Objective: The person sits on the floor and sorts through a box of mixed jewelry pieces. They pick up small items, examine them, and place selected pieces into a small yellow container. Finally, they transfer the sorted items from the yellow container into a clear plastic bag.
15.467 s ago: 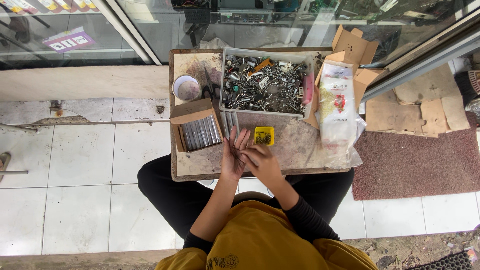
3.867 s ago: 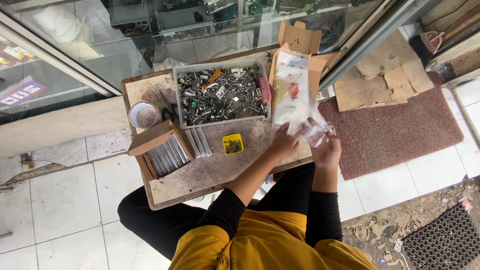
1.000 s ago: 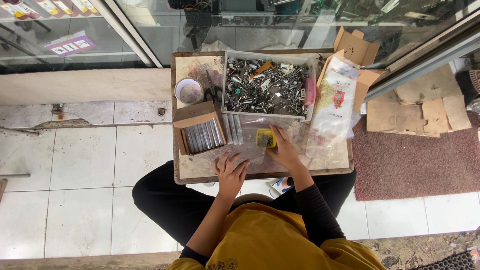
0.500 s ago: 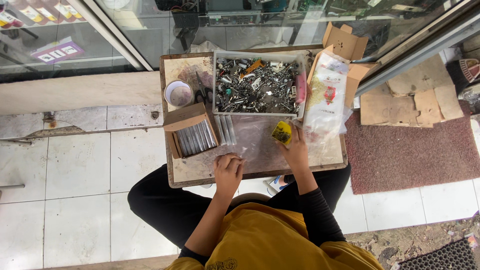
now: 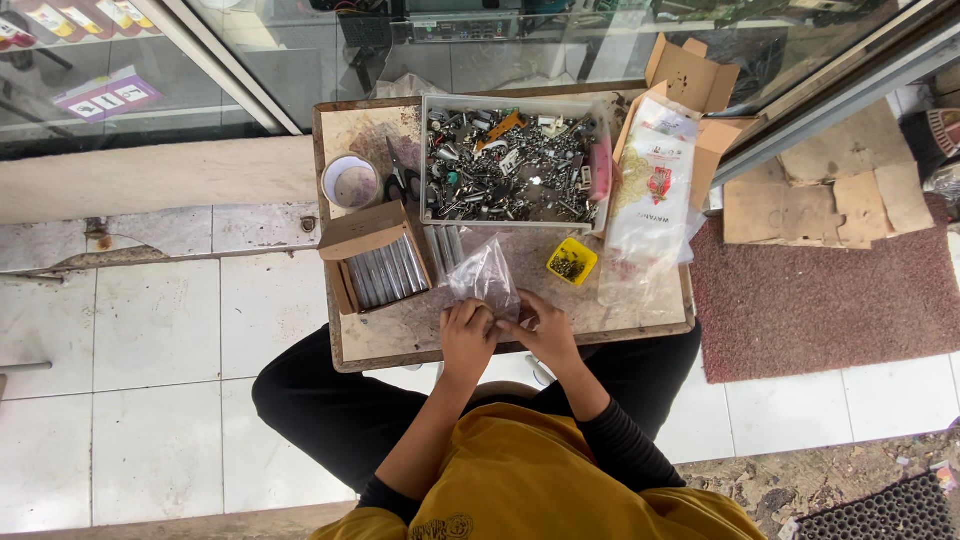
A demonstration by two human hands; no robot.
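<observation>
Gripping a clear plastic bag at its near edge: left hand and right hand, both closed on it | bag lies on the surface, stretching away from both hands | yellow tray just right.

Hidden, cropped and unreadable parts at the low worktable

The fingertips of the left hand and right hand are tucked under the crumpled clear plastic bag, so the grip cannot be judged. Contents of the small yellow square tray and the white bin of mixed metal hardware are too small to identify. The person's yellow shirt runs off the bottom edge.
</observation>
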